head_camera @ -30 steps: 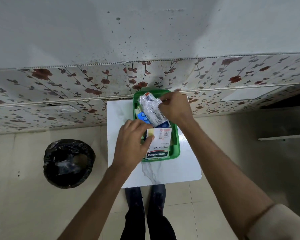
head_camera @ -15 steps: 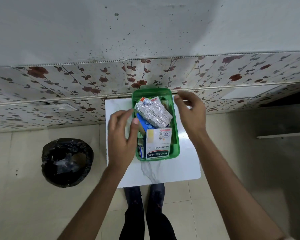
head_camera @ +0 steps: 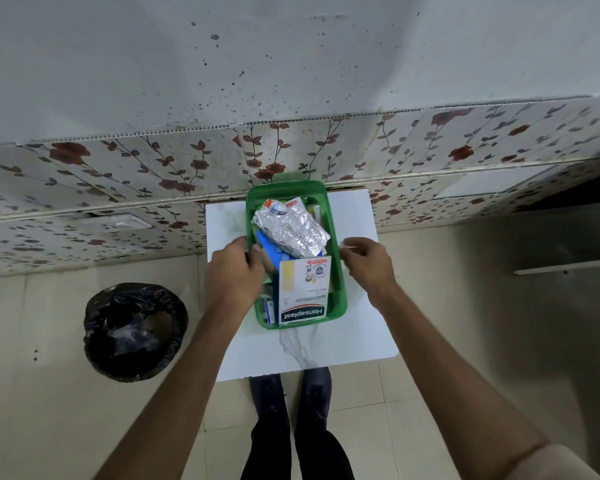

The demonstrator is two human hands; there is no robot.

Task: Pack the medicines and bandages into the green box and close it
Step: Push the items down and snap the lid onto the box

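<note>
The green box [head_camera: 284, 186] stands lidless on a small white table [head_camera: 361, 327], against the wall. It is full: a crumpled silver foil pack [head_camera: 291, 230] lies on top, a blue blister strip [head_camera: 270, 247] under it, and a white Hansaplast bandage carton [head_camera: 303, 292] at the near end. My left hand [head_camera: 234, 275] grips the box's left rim, thumb inside. My right hand [head_camera: 369, 268] is curled against the right rim, with something thin and pale at its fingertips. I see no lid.
A round bin lined with a black bag [head_camera: 136, 330] stands on the tiled floor to the left of the table. My legs and shoes [head_camera: 291, 393] are just under the table's near edge. A flowered wall panel [head_camera: 153, 174] runs behind.
One second ago both hands were pressing items inside the box. They then lifted out with fingers apart and have now dropped onto the left and right rims, fingers curled.
</note>
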